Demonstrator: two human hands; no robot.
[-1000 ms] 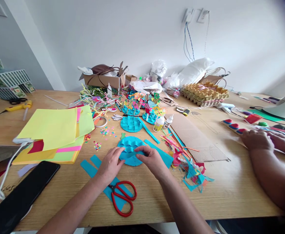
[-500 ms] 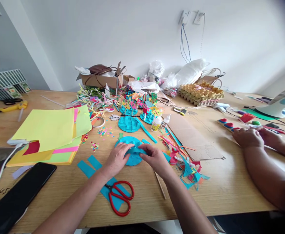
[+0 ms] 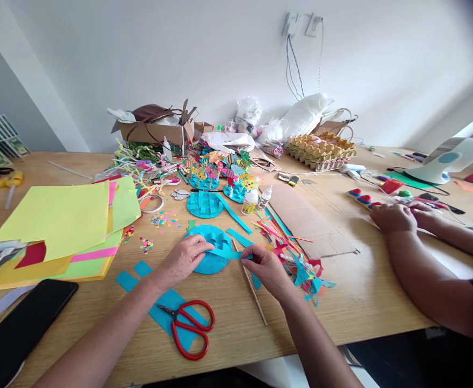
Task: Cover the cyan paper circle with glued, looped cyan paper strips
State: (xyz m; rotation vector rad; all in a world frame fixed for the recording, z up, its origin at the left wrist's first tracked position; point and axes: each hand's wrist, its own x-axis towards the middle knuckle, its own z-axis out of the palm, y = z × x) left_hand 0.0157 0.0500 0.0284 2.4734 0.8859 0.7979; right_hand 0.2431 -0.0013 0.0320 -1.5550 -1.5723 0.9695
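Observation:
A round blue disc [image 3: 207,266] lies on the table with curled blue paper pieces standing on its upper part. Across it runs a blue paper strip [image 3: 230,255], its right end pinched between the thumb and fingers of my right hand [image 3: 265,268]. At the strip's left end, the closed fingertips of my left hand [image 3: 184,257] press it at the disc. Red-handled scissors [image 3: 191,326] rest on wide blue strips [image 3: 161,310] nearer to me. Beside my right hand lies a thin wooden stick [image 3: 254,296]. Behind is a second blue disc [image 3: 204,206] with woven strips.
Yellow paper sheets [image 3: 54,213] and a black phone [image 3: 29,328] lie at left. Two glue bottles [image 3: 249,202], cardboard [image 3: 309,221] and paper scraps [image 3: 307,275] are to the right. Another person's hands [image 3: 396,218] work at far right. Egg cartons [image 3: 321,148] stand behind.
My hands have moved apart, the right one to the right. The blue strip, arched between them before, now stretches flatter across the disc. The camera view has turned slightly right.

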